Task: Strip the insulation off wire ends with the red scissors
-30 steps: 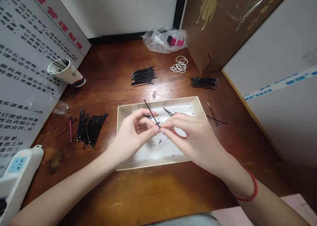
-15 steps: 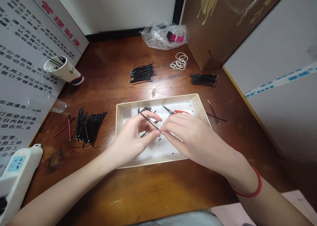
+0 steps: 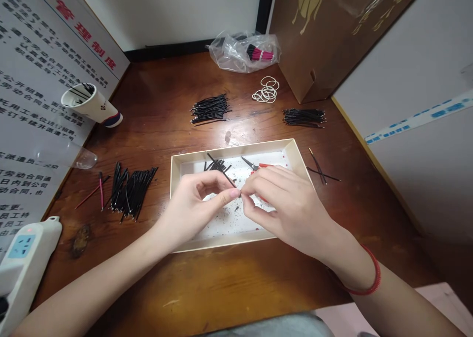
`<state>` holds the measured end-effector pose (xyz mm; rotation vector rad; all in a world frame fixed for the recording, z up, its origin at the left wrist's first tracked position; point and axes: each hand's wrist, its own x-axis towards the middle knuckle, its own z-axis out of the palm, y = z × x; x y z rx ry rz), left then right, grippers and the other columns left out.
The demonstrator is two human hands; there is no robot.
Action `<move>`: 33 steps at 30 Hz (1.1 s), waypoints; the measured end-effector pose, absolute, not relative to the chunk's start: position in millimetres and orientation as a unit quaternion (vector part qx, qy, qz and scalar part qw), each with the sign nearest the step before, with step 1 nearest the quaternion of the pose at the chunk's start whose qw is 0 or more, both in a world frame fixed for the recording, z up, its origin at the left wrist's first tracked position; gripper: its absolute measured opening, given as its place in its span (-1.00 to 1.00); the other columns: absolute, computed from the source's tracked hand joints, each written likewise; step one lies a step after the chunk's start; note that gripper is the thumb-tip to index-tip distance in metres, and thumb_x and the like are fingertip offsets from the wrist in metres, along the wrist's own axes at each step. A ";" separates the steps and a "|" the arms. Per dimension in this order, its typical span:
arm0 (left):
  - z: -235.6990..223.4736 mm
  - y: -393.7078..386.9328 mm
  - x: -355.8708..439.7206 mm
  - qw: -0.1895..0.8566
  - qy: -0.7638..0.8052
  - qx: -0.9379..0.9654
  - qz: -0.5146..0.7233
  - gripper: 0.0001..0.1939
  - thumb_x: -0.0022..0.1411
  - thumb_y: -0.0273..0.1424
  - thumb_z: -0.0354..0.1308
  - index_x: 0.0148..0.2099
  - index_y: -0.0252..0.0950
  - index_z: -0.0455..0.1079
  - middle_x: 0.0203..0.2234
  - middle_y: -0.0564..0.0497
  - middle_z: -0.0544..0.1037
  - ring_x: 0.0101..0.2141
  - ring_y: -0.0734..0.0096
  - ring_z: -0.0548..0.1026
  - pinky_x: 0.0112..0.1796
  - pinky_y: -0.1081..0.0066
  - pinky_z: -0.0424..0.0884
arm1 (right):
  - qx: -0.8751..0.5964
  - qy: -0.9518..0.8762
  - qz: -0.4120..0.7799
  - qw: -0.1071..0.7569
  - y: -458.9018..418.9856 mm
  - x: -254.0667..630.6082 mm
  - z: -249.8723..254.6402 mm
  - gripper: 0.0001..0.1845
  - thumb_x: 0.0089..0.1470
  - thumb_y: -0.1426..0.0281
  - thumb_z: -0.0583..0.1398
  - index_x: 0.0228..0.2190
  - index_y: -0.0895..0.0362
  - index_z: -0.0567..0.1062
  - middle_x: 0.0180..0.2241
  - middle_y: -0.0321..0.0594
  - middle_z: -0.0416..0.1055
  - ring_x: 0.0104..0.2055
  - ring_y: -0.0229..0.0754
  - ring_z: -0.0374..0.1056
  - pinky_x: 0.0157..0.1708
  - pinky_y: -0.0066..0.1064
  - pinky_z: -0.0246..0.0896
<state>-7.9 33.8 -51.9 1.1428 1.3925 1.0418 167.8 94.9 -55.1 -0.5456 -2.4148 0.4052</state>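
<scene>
My left hand (image 3: 192, 209) pinches a thin black wire (image 3: 220, 169) between thumb and forefinger, the wire slanting up and to the left. My right hand (image 3: 284, 206) pinches the same wire's near end, fingertips touching the left hand's. Both hands hover over a shallow cream tray (image 3: 177, 167) with a white floor speckled with black bits. A few black wires (image 3: 216, 165) lie in the tray's far part. Small red-handled scissors (image 3: 254, 166) lie in the tray behind my right hand, partly hidden. A red cord circles my right wrist.
Piles of black wires lie on the wooden table at left (image 3: 131, 189), far middle (image 3: 210, 109) and far right (image 3: 303, 117). White rubber bands (image 3: 266, 90), a plastic bag of pink wires (image 3: 244, 51), a paper cup (image 3: 90, 105), a power strip (image 3: 22, 258) and a brown box (image 3: 325, 36) surround them.
The wire in my fingers has tilted lower and further left. The hands stayed over the tray, and the view shifted slightly.
</scene>
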 end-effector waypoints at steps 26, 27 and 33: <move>-49.9 36.2 -12.1 0.591 0.505 0.430 0.459 -0.79 0.12 -0.31 0.40 -0.38 -0.33 0.49 -0.51 0.12 0.48 -0.44 0.57 0.40 -0.37 0.58 0.35 | -0.276 -0.810 0.450 0.255 102.7 178.9 -43.1 -0.85 0.17 0.55 0.18 -0.42 0.13 0.45 -0.46 -0.38 0.40 -0.40 -0.34 0.26 -0.39 -0.46 0.13; -50.3 36.6 -12.3 0.590 0.509 0.422 0.464 -0.79 0.10 -0.33 0.41 -0.39 -0.33 0.49 -0.51 0.12 0.49 -0.45 0.57 0.41 -0.37 0.59 0.35 | -0.282 -0.826 0.420 0.250 103.7 180.5 -42.7 -0.83 0.19 0.55 0.17 -0.43 0.13 0.42 -0.47 -0.37 0.38 -0.41 -0.34 0.25 -0.41 -0.45 0.12; -50.8 36.5 -13.6 0.591 0.525 0.401 0.464 -0.86 0.05 -0.46 0.42 -0.44 -0.32 0.50 -0.54 0.12 0.53 -0.47 0.58 0.43 -0.40 0.61 0.33 | -0.265 -0.862 0.355 0.246 104.9 182.5 -43.6 -0.83 0.18 0.54 0.23 -0.45 0.14 0.42 -0.48 -0.36 0.38 -0.45 -0.33 0.25 -0.37 -0.44 0.20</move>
